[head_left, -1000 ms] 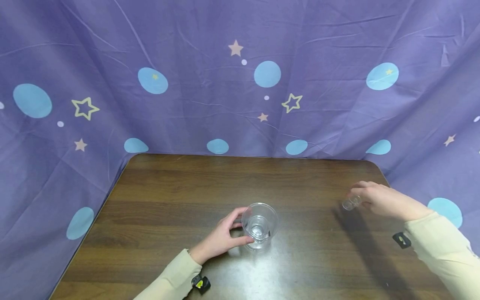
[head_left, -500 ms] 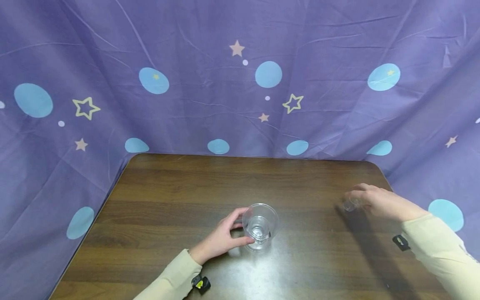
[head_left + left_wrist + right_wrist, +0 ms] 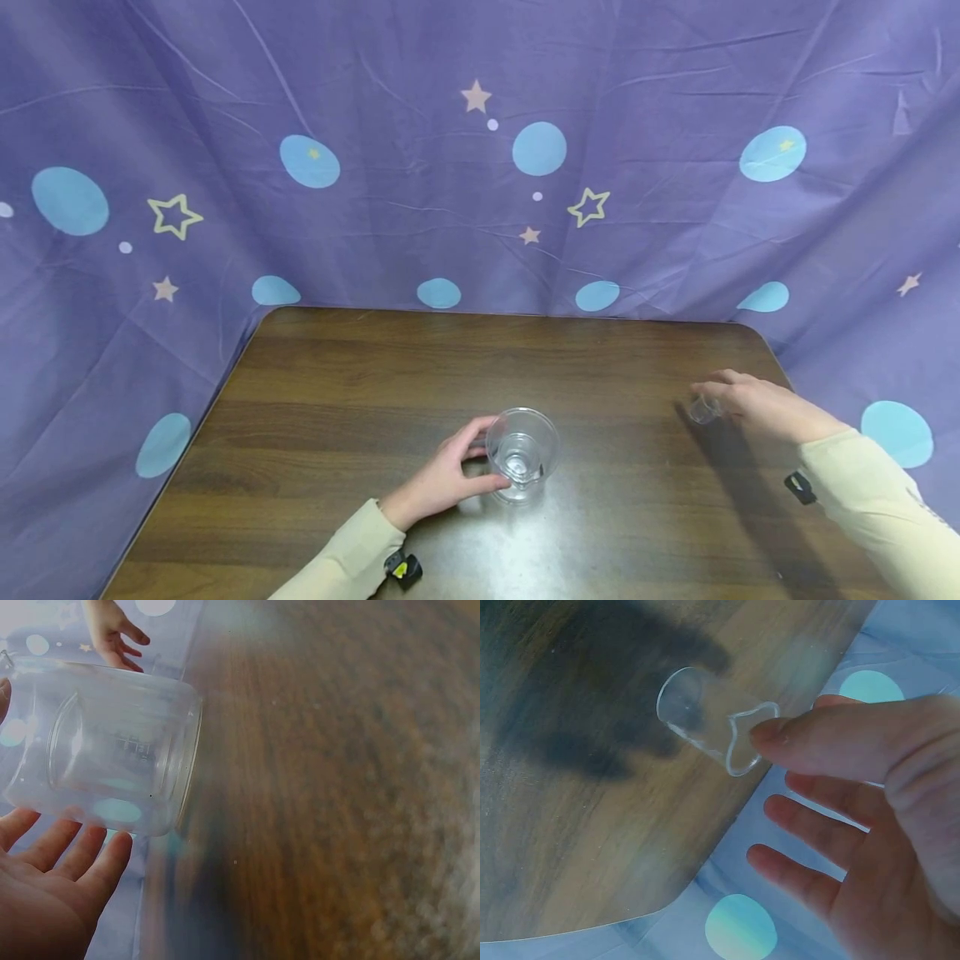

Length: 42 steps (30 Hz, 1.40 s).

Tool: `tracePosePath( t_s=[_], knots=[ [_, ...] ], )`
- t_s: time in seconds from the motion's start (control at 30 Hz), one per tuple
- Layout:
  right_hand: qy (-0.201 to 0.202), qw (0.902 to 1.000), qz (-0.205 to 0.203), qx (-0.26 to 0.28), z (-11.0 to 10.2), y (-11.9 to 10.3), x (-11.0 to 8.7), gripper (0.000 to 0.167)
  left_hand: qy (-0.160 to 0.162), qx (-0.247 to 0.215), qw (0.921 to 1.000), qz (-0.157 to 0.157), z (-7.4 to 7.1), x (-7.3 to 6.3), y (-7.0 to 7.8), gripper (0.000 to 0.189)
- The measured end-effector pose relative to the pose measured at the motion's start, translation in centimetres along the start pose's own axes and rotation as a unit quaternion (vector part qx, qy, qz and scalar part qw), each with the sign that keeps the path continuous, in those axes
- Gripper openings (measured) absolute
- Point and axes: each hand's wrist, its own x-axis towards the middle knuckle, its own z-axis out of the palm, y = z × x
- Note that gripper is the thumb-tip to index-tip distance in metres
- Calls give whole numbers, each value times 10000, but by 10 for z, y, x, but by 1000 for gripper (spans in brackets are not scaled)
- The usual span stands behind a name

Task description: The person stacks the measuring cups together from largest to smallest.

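Note:
A large clear beaker (image 3: pixel 550 442) stands upright near the middle of the table. My left hand (image 3: pixel 442 479) holds its left side, thumb in front and fingers behind. Through its wall in the left wrist view, a smaller clear vessel (image 3: pixel 112 750) with faint printed marks seems to sit inside. Towards the table's right edge, a small clear beaker (image 3: pixel 705 712) with a pouring lip stands on the wood. My right hand (image 3: pixel 768 407) is over it. In the right wrist view my thumb overlaps its rim, while the other fingers are spread apart from it.
The brown wooden table (image 3: pixel 360 367) has rounded far corners. A purple curtain (image 3: pixel 390 167) with stars and blue spots hangs round its back and sides. The right edge lies close to the small beaker.
My right hand has lowered the small beaker slightly onto the table, and its fingers have loosened from it. My left hand and the large beaker have stayed in place.

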Motion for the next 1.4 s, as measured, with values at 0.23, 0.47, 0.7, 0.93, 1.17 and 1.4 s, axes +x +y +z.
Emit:
tracePosePath(
  t_s=[0.23,0.47,0.7,0.93,1.17,1.4],
  knots=[
    [-176,9997,181,7,5,3,0,62,0,4,10000,-17,1,-1,1,79],
    [-191,9996,189,-9,7,4,2,59,35,75,10000,54,0,-1,1,77],
    [-348,9987,364,-66,10,6,3,52,23,113,9999,3,-1,-1,1,78],
    [-356,9985,400,-104,15,9,4,50,17,80,9998,-164,0,-2,2,79],
    [-409,9980,459,-157,19,15,4,51,32,102,9999,-45,0,-1,-1,78],
    [-299,9987,385,-127,23,20,4,49,29,91,9999,-55,0,-1,-1,78]
  ],
)
